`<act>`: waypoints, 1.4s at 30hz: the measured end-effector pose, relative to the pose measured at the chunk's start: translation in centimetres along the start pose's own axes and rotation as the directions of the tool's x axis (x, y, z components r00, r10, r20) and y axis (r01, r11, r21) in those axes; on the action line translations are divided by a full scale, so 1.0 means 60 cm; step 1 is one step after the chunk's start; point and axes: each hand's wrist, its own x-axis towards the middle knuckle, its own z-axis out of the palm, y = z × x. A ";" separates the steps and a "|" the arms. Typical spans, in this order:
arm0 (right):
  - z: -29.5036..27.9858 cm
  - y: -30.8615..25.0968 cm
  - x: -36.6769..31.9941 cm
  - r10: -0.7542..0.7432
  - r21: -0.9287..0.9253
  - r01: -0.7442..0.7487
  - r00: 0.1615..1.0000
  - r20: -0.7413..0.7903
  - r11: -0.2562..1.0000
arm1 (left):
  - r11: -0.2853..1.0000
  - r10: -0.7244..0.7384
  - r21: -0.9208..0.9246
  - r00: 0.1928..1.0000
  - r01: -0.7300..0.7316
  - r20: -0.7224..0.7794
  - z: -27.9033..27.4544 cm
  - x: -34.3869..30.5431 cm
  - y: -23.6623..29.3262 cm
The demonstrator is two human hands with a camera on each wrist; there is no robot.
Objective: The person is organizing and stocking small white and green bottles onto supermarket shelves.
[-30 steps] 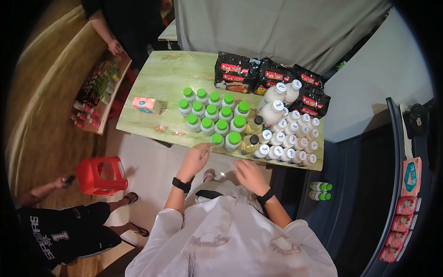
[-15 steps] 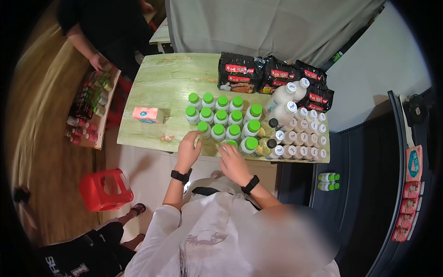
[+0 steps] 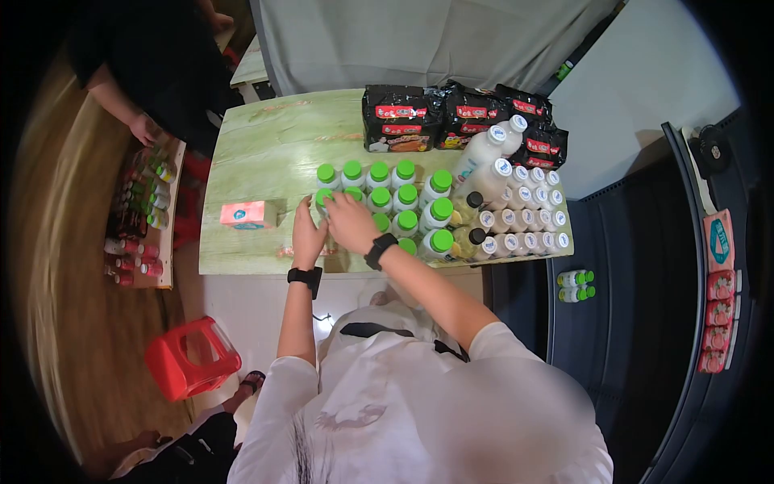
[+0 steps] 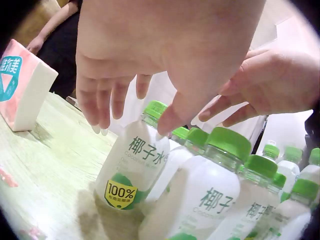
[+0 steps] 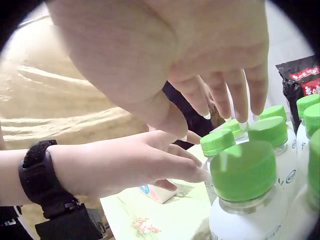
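Rows of coconut water bottles [image 3: 441, 241] with green caps stand on the pale green table. My left hand [image 3: 306, 235] is at the left end of these rows; in the left wrist view its fingers and thumb hang on either side of a coconut water bottle [image 4: 131, 167], close to its cap, not curled round it. My right hand [image 3: 352, 223] reaches across beside it, over the caps, and in the right wrist view its fingers [image 5: 237, 95] point down, extended, above the bottles. The hands partly hide several caps in the head view.
A pink-and-white box [image 3: 247, 214] lies left of the bottles. White-capped bottles [image 3: 505, 244], dark-capped bottles [image 3: 468, 241] and black packs [image 3: 401, 118] fill the table's right side. A red stool [image 3: 192, 359] stands on the floor, left. Dark shelving [image 3: 613, 323] is at right; other people stand left.
Both hands have moved forward from the table's front edge to the left end of the green-capped rows, the right hand swinging leftward beside the left. The head view has shifted.
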 end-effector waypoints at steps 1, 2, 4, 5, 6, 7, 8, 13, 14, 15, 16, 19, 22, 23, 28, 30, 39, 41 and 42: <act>0.012 0.004 0.010 -0.002 -0.017 0.002 1.000 -0.013 1.000 | 1.000 0.007 -0.015 1.000 -0.007 0.007 0.000 0.007 -0.001; 0.023 0.008 0.017 0.017 -0.047 -0.017 1.000 0.007 0.999 | 0.999 -0.022 -0.025 0.998 0.024 0.065 0.000 0.012 -0.002; 0.042 0.017 0.028 0.011 -0.090 -0.010 1.000 0.009 0.996 | 1.000 0.005 -0.017 0.999 -0.005 0.049 0.024 0.016 -0.033; 0.050 0.022 0.031 0.007 -0.109 -0.005 1.000 0.011 0.994 | 1.000 0.018 -0.011 0.999 -0.018 0.040 0.035 0.017 -0.052; 0.057 0.024 0.034 0.020 -0.120 -0.018 1.000 0.013 0.993 | 0.999 -0.015 -0.051 0.998 0.018 0.054 0.033 0.017 -0.044; 0.061 0.025 0.036 0.032 -0.130 -0.030 0.999 0.016 0.991 | 0.995 -0.048 -0.090 0.996 0.054 0.069 0.031 0.016 -0.031; 0.066 0.026 0.038 0.043 -0.140 -0.040 0.999 0.020 0.989 | 0.988 -0.082 -0.127 0.993 0.092 0.084 0.029 0.014 -0.018; 0.062 0.018 0.035 0.017 -0.161 -0.006 0.997 0.071 0.987 | 0.973 -0.104 -0.202 0.994 0.110 0.038 0.037 0.008 -0.021; 0.058 0.013 0.031 0.016 -0.165 0.001 0.995 0.100 0.986 | 0.966 -0.099 -0.238 0.995 0.102 0.025 0.039 0.004 -0.023; 0.057 0.010 0.028 0.009 -0.174 0.009 0.995 0.102 0.985 | 0.967 -0.118 -0.225 0.993 0.119 0.018 0.038 0.000 -0.018; 0.058 0.007 0.025 0.001 -0.181 0.018 0.995 0.104 0.983 | 0.968 -0.136 -0.211 0.991 0.135 0.011 0.035 -0.004 -0.014; 0.075 0.001 0.019 -0.043 -0.213 0.070 0.991 0.127 0.975 | 0.973 -0.172 -0.162 0.985 0.165 -0.029 0.028 -0.023 -0.012; 0.081 -0.007 0.014 -0.088 -0.133 0.104 0.988 0.125 0.986 | 0.987 -0.124 -0.116 0.987 0.112 -0.101 0.018 -0.045 -0.021; 0.080 -0.012 0.009 -0.100 -0.086 0.111 0.988 0.120 0.990 | 0.991 -0.098 -0.101 0.987 0.085 -0.128 0.013 -0.055 -0.028; 0.035 -0.065 -0.029 -0.195 0.051 0.192 0.977 0.085 0.980 | 0.991 -0.131 -0.010 0.985 0.131 -0.114 -0.057 -0.118 0.014; 0.003 -0.080 -0.047 -0.227 0.118 0.216 0.970 0.091 0.969 | 0.994 -0.100 0.045 0.990 0.105 -0.098 -0.077 -0.142 0.040; -0.213 -0.067 -0.171 -0.154 0.296 0.117 0.983 0.104 0.948 | 0.998 -0.011 0.059 0.985 0.001 0.175 -0.081 -0.194 0.267; -0.266 -0.051 -0.209 -0.090 0.325 0.076 0.995 0.030 0.943 | 0.996 0.074 0.039 0.972 -0.085 0.225 -0.057 -0.195 0.313; -0.296 -0.045 -0.230 -0.046 0.372 0.030 0.998 0.034 0.928 | 0.992 0.111 0.026 0.961 -0.122 0.252 -0.043 -0.197 0.337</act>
